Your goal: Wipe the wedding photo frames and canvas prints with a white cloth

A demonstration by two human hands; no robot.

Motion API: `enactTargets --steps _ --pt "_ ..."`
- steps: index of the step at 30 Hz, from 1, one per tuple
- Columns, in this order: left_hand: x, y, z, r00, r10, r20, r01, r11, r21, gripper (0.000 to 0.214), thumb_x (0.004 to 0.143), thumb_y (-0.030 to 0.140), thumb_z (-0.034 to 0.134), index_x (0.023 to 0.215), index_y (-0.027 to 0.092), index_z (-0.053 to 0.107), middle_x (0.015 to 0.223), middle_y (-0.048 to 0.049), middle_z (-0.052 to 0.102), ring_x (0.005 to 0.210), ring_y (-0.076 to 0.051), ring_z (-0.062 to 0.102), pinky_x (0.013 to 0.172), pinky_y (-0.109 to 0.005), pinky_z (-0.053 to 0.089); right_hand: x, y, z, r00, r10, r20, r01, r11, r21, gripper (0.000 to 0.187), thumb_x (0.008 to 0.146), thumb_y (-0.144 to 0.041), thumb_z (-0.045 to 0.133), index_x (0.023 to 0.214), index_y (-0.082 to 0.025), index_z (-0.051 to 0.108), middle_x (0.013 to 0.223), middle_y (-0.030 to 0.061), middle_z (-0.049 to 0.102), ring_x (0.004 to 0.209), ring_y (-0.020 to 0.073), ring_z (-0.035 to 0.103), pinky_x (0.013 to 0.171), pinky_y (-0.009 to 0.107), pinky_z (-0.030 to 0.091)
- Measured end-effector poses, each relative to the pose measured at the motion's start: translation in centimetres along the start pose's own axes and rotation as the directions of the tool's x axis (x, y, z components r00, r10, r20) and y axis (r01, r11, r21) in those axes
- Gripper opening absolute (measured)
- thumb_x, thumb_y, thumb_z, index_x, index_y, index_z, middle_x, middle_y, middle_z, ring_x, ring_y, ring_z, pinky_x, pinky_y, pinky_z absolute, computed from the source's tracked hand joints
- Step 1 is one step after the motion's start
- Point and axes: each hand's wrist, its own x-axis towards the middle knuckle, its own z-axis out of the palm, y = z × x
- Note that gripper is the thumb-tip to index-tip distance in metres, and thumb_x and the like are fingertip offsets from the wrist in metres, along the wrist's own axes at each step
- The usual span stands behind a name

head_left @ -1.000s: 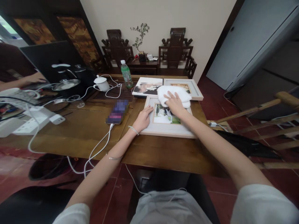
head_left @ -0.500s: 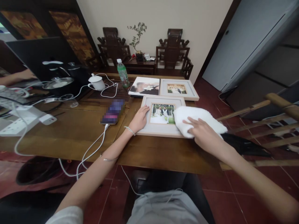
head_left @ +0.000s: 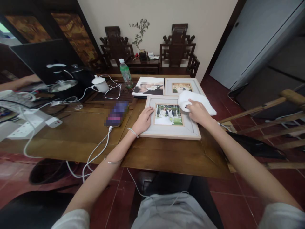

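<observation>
A light wooden picture frame with a wide pale mat lies face up on the table, holding a photo of two people outdoors. My left hand rests on the frame's left border, fingers stretched out over it. Bunched under my right hand is a white cloth, gripped by the fingers. The cloth lies over the frame's upper right corner and hides it. Behind, a second picture frame is partly covered by the cloth. Left of it lies a white-edged photo panel.
On the wooden table stand a green-labelled bottle, a white lidded cup and a phone on a cable. Far left are a power strip, a black monitor and another person's arm. A wooden rack stands right.
My right hand has moved the cloth away from me, from the frame's lower right to its upper right corner, uncovering the lower right border. My left hand stays on the left border.
</observation>
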Motion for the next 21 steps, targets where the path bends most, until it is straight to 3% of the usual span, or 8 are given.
enactTargets --steps 3,8,14,17,21 --pt "0.0 -0.1 0.1 1.000 -0.011 -0.008 0.011 1.000 -0.020 0.057 0.077 -0.002 0.040 0.130 0.011 0.059 0.140 -0.0149 0.058 0.139 -0.026 0.046 0.120 -0.052 0.034 -1.4 -0.7 -0.1 0.998 -0.055 0.017 0.054 0.998 0.006 0.044 0.071 0.004 0.043 0.101 -0.007 0.072 0.131 0.0235 0.062 0.131 0.0372 0.049 0.100 0.053 0.042" --pt "0.1 0.0 0.2 1.000 -0.025 -0.014 0.025 0.999 -0.026 0.061 0.075 -0.002 0.041 0.132 0.014 0.058 0.140 -0.0122 0.059 0.139 -0.026 0.046 0.120 -0.053 0.033 -7.0 -3.2 -2.1 0.989 -0.140 0.053 0.139 0.990 0.016 0.042 0.068 0.004 0.044 0.096 -0.010 0.073 0.136 0.0216 0.060 0.133 0.0395 0.047 0.103 0.057 0.040" --pt "0.2 1.0 0.0 0.998 -0.054 0.016 0.054 0.998 0.039 0.047 0.088 0.009 0.041 0.132 0.008 0.056 0.143 -0.0172 0.055 0.140 -0.029 0.043 0.121 -0.051 0.032 -11.7 -6.6 -5.7 0.972 -0.225 0.072 0.219 0.972 0.087 0.036 0.066 0.000 0.048 0.089 -0.014 0.072 0.122 0.0222 0.068 0.121 0.0388 0.058 0.095 0.054 0.049" --pt "0.2 1.2 -0.1 0.998 -0.052 0.029 0.050 0.996 0.074 0.042 0.094 0.016 0.041 0.132 0.010 0.056 0.143 -0.0158 0.054 0.140 -0.028 0.043 0.121 -0.051 0.033 -11.4 -8.2 -5.7 0.967 -0.252 0.035 0.246 0.961 0.127 0.039 0.067 0.000 0.048 0.093 -0.017 0.072 0.126 0.0196 0.066 0.122 0.0371 0.057 0.099 0.054 0.047" --pt "0.2 1.1 -0.2 0.999 -0.041 0.032 0.039 0.997 0.072 0.041 0.095 0.018 0.040 0.132 0.012 0.056 0.143 -0.0150 0.055 0.140 -0.028 0.044 0.120 -0.051 0.033 -7.4 -8.0 -3.3 0.978 -0.197 0.064 0.189 0.975 0.114 0.043 0.069 0.002 0.046 0.100 -0.014 0.071 0.130 0.0192 0.064 0.125 0.0373 0.054 0.102 0.056 0.042"
